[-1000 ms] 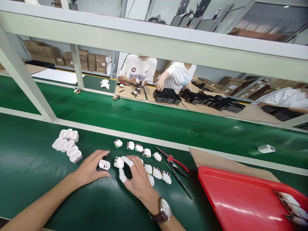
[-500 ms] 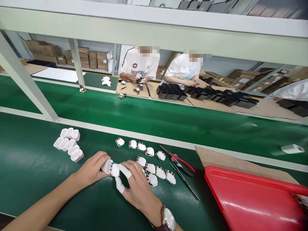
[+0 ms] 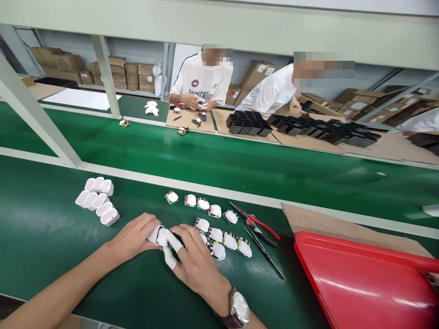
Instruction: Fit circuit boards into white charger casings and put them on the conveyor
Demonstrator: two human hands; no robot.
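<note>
Main chg vs ~1 s ago: hands were apart, now together. L hand (image 3: 137,234) is wrapped round the white housing (image 3: 152,235), open mouth turned toward R hand (image 3: 197,262); R hand has the board (image 3: 162,238) w/ its white blob pinched b/w thumb + index, both in white finger cots (image 3: 169,258). Half a sec ago metal bits at the board's leading end showed outside the mouth; now they're mostly out of sight, so board looks partway in, blob end still sticking out. Exact depth: can't tell, fingers cover it. Means insertion of this one is likely under way, not done. Loc: both parts mid worktop (image 3: 44,228), b/w near + far edges, held just over or on the surface (contact unclear). Other housings (image 3: 109,217) sit unused in a cluster, mouths up or tilted, toward far edge, L of hands; no obvious chg there. Spare boards (image 3: 216,235) lie in rough rows R of hands, upper row by far edge, a few partly hidden behind R hand. Pliers (image 3: 268,228) + tweezers (image 3: 264,252) just right of those, untouched. Red tray (image 3: 356,274) at R end, on or over cardboard (image 3: 315,219) near far edge. Also chgd: white piece (image 3: 430,210) on the green belt (image 3: 144,148) is now cut off at R side of view.
</note>
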